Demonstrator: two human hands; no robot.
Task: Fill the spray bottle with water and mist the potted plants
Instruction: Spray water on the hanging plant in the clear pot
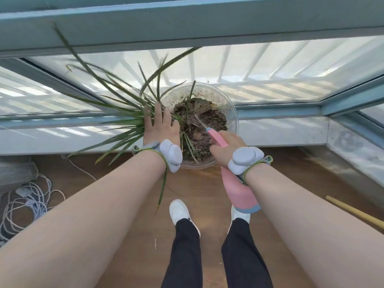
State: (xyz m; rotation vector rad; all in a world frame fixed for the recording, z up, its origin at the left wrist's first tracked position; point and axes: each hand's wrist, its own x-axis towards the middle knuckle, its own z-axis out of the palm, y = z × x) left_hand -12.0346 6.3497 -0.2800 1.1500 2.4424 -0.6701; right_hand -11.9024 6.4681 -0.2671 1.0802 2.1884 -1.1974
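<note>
- The pot [232,109] was seen at the centre of the frame, by the window ledge, just above both hands. The plant's leaves [116,104] fanned out toward the upper left.
- The bottle [239,192] was held in the right hand [225,146]. Its long axis ran from lower right up to centre, with the nozzle [208,129] aimed up-left at the soil [199,117]; a thin jet could be made out.
- The right fingers [230,136] were curled round the bottle's neck; the trigger finger was hidden.
- The left hand [161,125] was laid on the leaves at the pot's left rim, fingers [159,110] straight and slightly spread, pressing them aside.
- The nozzle was judged nearer the soil than the leaves, so a swing leftward would be needed to mist them.
</note>
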